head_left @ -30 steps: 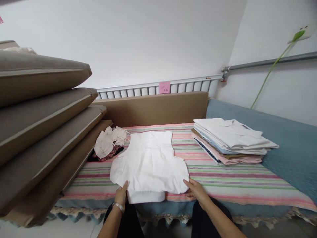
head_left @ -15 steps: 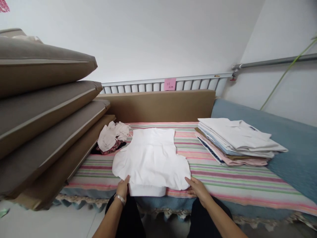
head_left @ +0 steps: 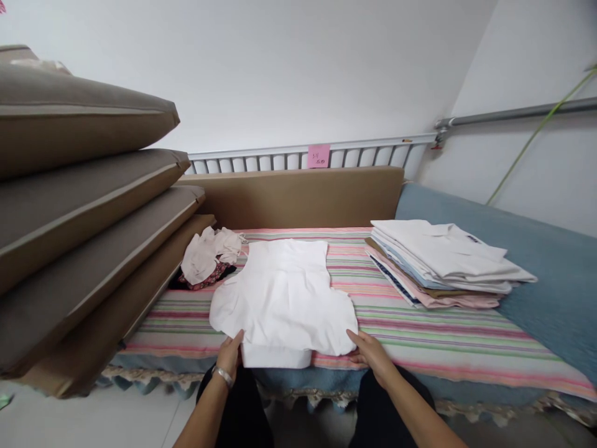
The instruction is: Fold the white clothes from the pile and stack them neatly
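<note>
A white short-sleeved top lies spread on the striped bed cover, its near end by the edge in front of me. My left hand, with a metal band on the wrist, pinches the cloth at the near left, beside a straight white flap at the bottom. At the near right, my right hand grips the corner of the other sleeve between thumb and fingers. The undersides of both hands' fingers are partly hidden.
To the right sits a stack of folded clothes, white on top. A small crumpled clothes pile lies left, beside tall stacked brown cushions. Behind stands a long brown cushion against a white radiator.
The view has shifted very slightly. Both hands keep their hold on the white top, which lies as before.
</note>
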A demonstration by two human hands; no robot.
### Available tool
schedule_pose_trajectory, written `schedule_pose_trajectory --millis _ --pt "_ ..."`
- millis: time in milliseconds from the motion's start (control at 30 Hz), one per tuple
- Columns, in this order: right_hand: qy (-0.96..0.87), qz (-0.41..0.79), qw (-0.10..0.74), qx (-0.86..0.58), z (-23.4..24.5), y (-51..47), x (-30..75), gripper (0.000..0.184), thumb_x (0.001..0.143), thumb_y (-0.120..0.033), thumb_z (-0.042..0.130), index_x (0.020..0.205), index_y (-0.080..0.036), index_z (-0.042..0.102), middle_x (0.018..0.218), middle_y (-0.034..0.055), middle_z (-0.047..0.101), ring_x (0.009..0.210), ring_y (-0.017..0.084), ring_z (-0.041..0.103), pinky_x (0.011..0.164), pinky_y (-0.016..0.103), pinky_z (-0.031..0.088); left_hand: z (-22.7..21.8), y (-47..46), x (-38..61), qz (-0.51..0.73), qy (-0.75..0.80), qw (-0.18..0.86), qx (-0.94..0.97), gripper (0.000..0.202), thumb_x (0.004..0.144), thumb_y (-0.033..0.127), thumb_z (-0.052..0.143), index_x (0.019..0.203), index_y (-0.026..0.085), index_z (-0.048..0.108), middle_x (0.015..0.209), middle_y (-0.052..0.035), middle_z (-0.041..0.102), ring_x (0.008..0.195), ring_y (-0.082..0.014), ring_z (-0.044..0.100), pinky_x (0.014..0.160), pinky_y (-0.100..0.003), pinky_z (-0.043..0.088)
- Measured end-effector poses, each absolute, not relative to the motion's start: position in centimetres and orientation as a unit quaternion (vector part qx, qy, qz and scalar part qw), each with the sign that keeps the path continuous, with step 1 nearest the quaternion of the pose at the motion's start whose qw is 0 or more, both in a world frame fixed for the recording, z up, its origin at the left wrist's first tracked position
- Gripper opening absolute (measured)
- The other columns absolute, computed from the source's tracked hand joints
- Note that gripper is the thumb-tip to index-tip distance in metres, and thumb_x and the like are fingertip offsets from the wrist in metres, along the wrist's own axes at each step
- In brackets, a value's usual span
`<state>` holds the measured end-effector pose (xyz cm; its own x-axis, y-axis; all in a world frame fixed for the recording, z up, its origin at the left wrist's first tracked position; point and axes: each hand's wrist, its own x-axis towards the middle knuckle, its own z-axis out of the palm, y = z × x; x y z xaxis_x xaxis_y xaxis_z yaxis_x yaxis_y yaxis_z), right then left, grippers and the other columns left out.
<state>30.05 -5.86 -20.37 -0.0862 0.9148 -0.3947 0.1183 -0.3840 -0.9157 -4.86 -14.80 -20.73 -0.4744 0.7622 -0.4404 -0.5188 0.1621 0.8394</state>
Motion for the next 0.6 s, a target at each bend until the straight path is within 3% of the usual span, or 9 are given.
schedule_pose_trajectory --millis 367,600 --pt "-0.444 0.580 0.320 -0.604 -20.93 -5.29 30.04 0.044 0.071 -0.055 0.056 0.093 -0.017 0.057 0.054 0.0008 0.061 0.045 0.014 0.057 0.041 0.021 0.041 -20.77 -14.57 -5.01 0.624 0.592 0.497 0.113 0.016 0.075 0.023 0.063 0.087 0.013 0.059 0.085 -0.0092 0.069 0.075 -0.0186 0.066 0.074 -0.031 0.052" --pt "-0.453 0.579 0.315 -0.601 -20.85 -5.38 30.10 0.039 0.074 -0.054 0.054 0.085 -0.017 0.057 0.054 0.0016 0.061 0.045 0.013 0.057 0.041 0.020 0.041 -21.07 -14.43 -5.26 0.616 0.607 0.487 0.123 0.013 0.074 0.024 0.063 0.084 0.015 0.062 0.094 -0.0108 0.068 0.087 -0.0213 0.064 0.080 -0.031 0.049"
